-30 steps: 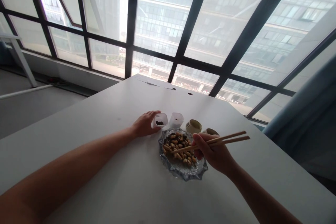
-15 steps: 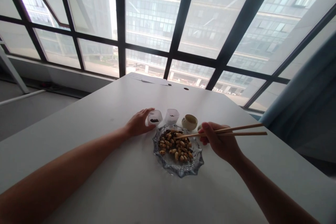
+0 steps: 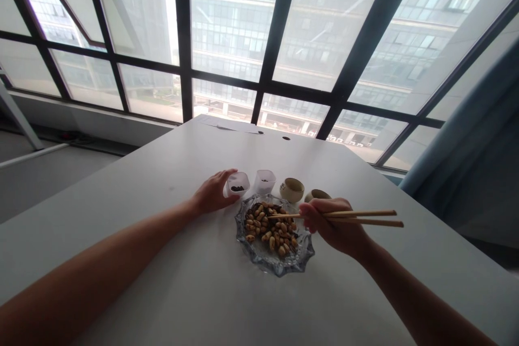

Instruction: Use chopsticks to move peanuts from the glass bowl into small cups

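My left hand (image 3: 216, 192) is curled around the left side of a small translucent plastic cup (image 3: 243, 180), which has some dark pieces (image 3: 237, 188) in its bottom. In my right hand (image 3: 334, 224) is a pair of wooden chopsticks (image 3: 363, 217), with the tips down among the peanuts (image 3: 272, 239). Those nuts, with darker bits between them, lie in a scalloped glass dish (image 3: 279, 268) at the middle of the table. Whether the tips grip a piece cannot be made out.
A second translucent cup (image 3: 265, 186) with a few dark bits stands right of the first. Two beige ceramic cups follow: one (image 3: 292, 192) behind the dish, another (image 3: 317, 193) partly hidden by my right hand. Papers (image 3: 231, 126) lie at the white table's (image 3: 194, 265) far end, before windows.
My right hand has moved slightly lower, bringing the chopsticks down and a little left into the nuts. More of the rightmost ceramic cup now shows. My left hand keeps its hold.
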`<move>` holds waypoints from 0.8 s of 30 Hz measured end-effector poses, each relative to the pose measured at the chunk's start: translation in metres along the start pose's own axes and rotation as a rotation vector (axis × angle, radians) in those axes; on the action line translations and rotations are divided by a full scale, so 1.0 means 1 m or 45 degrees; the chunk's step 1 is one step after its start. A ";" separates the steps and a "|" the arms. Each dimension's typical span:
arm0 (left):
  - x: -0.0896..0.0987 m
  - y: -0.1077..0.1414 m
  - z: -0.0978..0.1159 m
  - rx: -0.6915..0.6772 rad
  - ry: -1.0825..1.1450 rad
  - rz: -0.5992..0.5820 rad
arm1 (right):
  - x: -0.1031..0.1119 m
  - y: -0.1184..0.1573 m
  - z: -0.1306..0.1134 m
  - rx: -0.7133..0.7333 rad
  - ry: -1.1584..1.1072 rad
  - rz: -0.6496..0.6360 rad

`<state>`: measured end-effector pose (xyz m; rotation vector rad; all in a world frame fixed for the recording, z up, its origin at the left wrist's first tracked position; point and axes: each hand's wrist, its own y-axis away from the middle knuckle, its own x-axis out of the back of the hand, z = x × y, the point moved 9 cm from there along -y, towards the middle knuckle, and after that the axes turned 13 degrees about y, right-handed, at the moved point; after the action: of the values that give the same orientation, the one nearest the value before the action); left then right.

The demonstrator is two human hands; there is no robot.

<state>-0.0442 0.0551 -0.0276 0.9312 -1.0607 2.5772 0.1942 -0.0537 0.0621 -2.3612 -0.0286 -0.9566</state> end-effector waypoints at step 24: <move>0.001 0.000 0.000 0.015 -0.005 0.011 | 0.030 0.037 0.040 -0.076 -0.064 0.505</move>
<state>-0.0454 0.0554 -0.0267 0.9368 -1.0539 2.5925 0.2500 -0.0689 0.0395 -2.3212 0.4376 -0.7121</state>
